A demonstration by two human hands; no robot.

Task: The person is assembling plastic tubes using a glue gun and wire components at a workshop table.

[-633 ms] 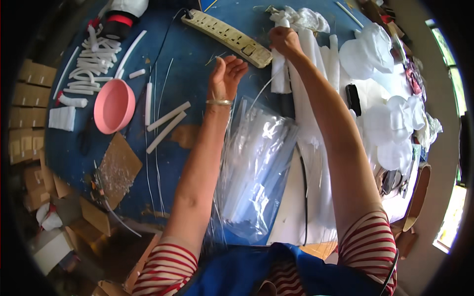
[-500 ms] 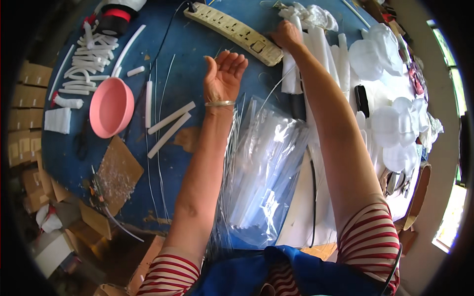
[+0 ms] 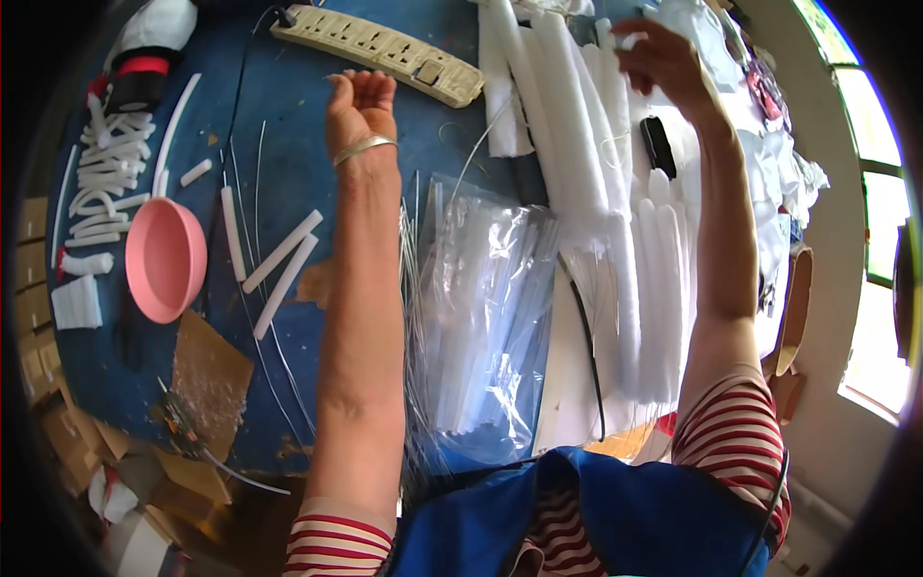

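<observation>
Reaching over the round blue worktop (image 3: pixel 288 192), I have my left hand (image 3: pixel 361 108) raised, fingers loosely curled and a little apart, clamped on nothing that I can make out; a thin silver bangle (image 3: pixel 363 147) sits on that wrist. Just beyond its fingertips, toward the far edge, lies the long cream power strip (image 3: pixel 380 51). My right hand (image 3: pixel 666 60) is up at the far right of the worktop, fingers bent together as if pinching something small and pale; I cannot tell what it is.

Under and beside that right hand lie the long white foam tubes (image 3: pixel 567 144), side by side, running from the far edge toward me. Between my two forearms rests a clear plastic bag of slim white sticks (image 3: pixel 490 308), with thin wires (image 3: pixel 411 250) along its left side, close to my left arm. Left of my left arm lie a few short white foam rods (image 3: pixel 281 255), then a pink plastic bowl (image 3: pixel 165 260) near the left edge, and a heap of small white tube pieces (image 3: pixel 111 173) beyond it. A torn brown cardboard scrap (image 3: pixel 207 375) sits at the near-left edge.
</observation>
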